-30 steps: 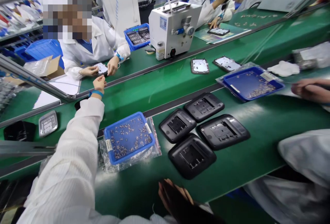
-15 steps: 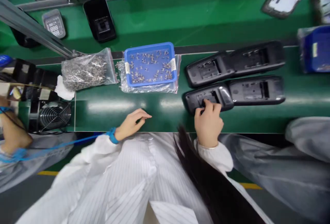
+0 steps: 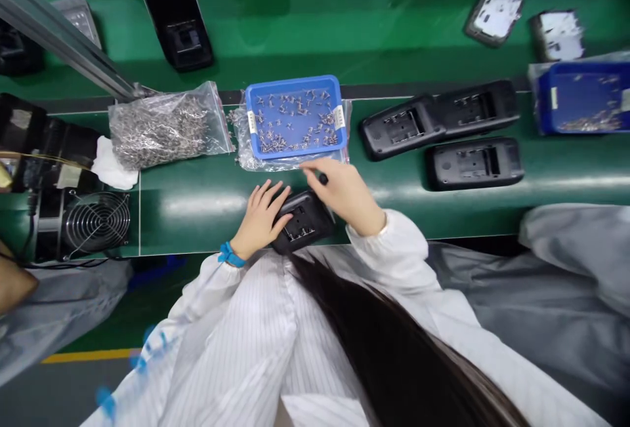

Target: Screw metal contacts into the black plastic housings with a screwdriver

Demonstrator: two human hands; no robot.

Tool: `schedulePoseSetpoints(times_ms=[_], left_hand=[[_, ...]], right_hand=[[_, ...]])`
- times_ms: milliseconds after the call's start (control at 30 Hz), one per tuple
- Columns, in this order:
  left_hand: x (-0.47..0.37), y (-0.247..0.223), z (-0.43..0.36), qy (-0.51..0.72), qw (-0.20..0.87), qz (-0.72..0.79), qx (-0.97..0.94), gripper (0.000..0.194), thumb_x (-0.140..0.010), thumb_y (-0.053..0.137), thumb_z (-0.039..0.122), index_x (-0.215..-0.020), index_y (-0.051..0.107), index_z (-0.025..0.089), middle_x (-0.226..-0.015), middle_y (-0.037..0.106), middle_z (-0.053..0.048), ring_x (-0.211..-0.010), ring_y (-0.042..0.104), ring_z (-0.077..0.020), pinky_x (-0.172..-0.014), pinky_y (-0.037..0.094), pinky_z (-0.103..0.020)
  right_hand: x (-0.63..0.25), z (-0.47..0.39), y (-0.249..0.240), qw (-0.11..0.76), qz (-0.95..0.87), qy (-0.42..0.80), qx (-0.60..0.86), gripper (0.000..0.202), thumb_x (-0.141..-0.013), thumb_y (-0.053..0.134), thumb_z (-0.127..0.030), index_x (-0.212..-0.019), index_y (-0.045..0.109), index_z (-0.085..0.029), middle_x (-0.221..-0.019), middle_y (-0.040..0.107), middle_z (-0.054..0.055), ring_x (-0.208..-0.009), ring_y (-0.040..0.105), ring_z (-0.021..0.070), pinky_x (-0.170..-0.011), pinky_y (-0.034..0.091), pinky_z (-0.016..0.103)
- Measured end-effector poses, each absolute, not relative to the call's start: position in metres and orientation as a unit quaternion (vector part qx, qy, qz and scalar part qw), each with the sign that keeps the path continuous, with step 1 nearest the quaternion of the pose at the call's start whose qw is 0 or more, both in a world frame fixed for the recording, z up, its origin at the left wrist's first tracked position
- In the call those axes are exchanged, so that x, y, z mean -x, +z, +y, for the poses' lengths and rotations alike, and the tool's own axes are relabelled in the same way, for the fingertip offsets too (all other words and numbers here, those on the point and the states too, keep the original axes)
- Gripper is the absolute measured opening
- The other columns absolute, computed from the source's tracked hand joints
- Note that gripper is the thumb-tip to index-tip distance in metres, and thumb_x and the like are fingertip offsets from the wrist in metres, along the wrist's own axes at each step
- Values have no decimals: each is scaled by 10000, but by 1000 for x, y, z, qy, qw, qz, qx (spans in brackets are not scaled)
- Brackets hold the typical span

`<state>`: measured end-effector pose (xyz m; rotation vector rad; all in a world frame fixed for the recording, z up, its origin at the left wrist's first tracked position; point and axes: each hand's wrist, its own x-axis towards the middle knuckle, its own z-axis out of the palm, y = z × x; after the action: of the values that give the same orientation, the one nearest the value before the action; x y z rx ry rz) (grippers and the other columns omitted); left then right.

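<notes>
A black plastic housing (image 3: 321, 217) lies at the bench's front edge before me, its recessed compartment facing up with small metal contacts inside. Fingers spread, my left hand (image 3: 260, 220) rests against its left side. My right hand (image 3: 347, 194) is over the housing's upper right, just below the blue tray (image 3: 295, 150). Its fingers are closed around a tool with a round black end (image 3: 323, 179); the rest of the tool is mostly hidden. Many small metal pieces (image 3: 280, 142) are scattered in the tray, which sits on a clear plastic bag.
Left of the tray is a clear bag of metal pieces (image 3: 165, 126), with a fan (image 3: 98, 220) nearer the front. More black housings (image 3: 475, 164) lie to the right, before a second blue tray (image 3: 551, 122). Co-workers' grey-clad legs flank me.
The front-row housing has come from the right to the bench before me. My left hand has spread onto it. My right hand has moved left and now grips a black-ended tool.
</notes>
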<state>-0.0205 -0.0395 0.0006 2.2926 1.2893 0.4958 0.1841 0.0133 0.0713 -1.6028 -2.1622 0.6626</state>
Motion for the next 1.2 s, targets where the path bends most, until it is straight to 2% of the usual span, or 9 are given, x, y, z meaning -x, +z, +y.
schedulePoseSetpoints(times_ms=[100,233,433,600,700,767,900,1067,1200], left_hand=[[17,1,-25,177,235,461,-837,559,-992,428,444,-1488,400,186,-1482,454,-142,-1420,333,-349,-1166,281,-577],[21,3,-11,207,225,462,-833,560,-975,471,451,-1477,414,208,-1432,494,-161,-1309,456,-336,-1075,409,-536],[42,15,-4,291,211,478,-801,335,-974,526,319,-1280,577,192,-1087,642,-109,-1006,593,-237,-870,531,-402],[37,24,8,323,210,449,-806,281,-951,562,220,-1228,596,191,-1053,650,-97,-975,601,-216,-844,536,-380],[29,26,19,353,233,457,-782,253,-952,561,211,-1197,619,200,-1063,650,-90,-1009,612,-211,-884,541,-385],[24,29,22,385,296,480,-730,237,-957,559,220,-1181,638,225,-1065,651,-73,-1006,633,-187,-902,553,-361],[17,34,15,456,481,465,-587,323,-974,545,267,-1289,599,317,-1054,667,-39,-885,690,-122,-799,597,-258],[8,35,-1,484,407,410,-657,288,-903,662,249,-1173,695,343,-925,722,-11,-798,700,-122,-733,600,-236],[8,38,-5,457,399,319,-728,275,-910,638,201,-1144,712,324,-942,740,-17,-801,712,-122,-735,616,-225]], right_hand=[[-180,65,63,107,-774,159,603,318,-989,399,-267,-1149,654,-166,-1131,656,92,-1001,625,211,-823,457,303],[-176,106,51,-4,-824,129,551,329,-1003,383,-293,-1214,619,-205,-1150,630,74,-916,615,193,-688,358,273],[-165,123,47,6,-831,143,538,320,-1011,408,-398,-1109,635,-194,-1095,633,58,-899,609,172,-646,312,268],[-161,144,43,-4,-812,145,565,281,-962,529,-331,-1196,592,-187,-1153,616,86,-922,611,194,-654,334,260],[-160,147,46,-25,-815,142,561,224,-984,450,-242,-1102,633,-193,-1123,629,70,-883,616,180,-640,336,259],[-160,132,57,7,-814,133,565,275,-991,382,-195,-1090,639,-187,-1120,630,68,-851,617,160,-616,337,258],[-168,65,88,118,-813,189,537,386,-969,332,-124,-1211,606,-246,-1139,626,54,-898,621,126,-579,359,233],[-183,-3,92,225,-733,431,475,183,-955,457,-232,-1121,534,-232,-1011,631,26,-936,625,119,-760,497,220],[-191,-13,84,270,-629,532,499,134,-902,503,-245,-1028,475,-207,-970,615,33,-924,624,128,-838,520,281]])
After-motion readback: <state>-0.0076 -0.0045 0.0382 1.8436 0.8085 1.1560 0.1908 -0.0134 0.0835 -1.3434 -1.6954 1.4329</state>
